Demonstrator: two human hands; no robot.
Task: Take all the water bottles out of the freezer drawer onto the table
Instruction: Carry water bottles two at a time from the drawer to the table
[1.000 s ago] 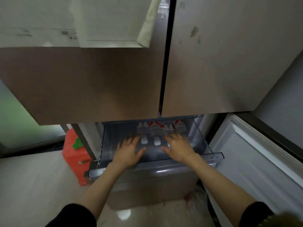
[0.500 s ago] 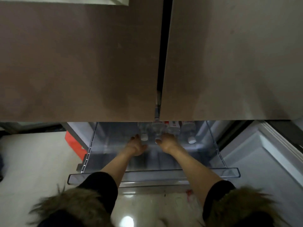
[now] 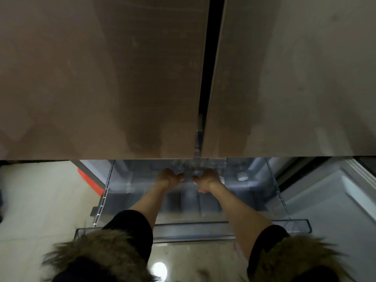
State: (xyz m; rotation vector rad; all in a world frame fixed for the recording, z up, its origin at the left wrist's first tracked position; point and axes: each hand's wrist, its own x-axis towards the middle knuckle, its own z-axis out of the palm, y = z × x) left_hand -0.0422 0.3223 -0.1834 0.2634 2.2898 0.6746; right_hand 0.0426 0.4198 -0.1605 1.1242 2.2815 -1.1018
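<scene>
both my arms reach into the pulled-out clear freezer drawer [image 3: 234, 225], under the two closed upper fridge doors [image 3: 101, 78]. my left hand [image 3: 169, 178] and right hand [image 3: 207, 179] sit side by side at the back of the drawer, each curled around a water bottle [image 3: 179, 166] lying there; fingertips are hidden by the door edge, so i cannot tell how firmly either hand is clamped. the bottles lie in a cluster at the rear centre of the drawer, mostly hidden by the doors. one white bottle cap [image 3: 242, 176] shows to the right of my right hand, apart from it. dark sleeves with fur cuffs [image 3: 97, 255] cover my upper forearms. a red object [image 3: 89, 182] stands on the floor left of the drawer.
</scene>
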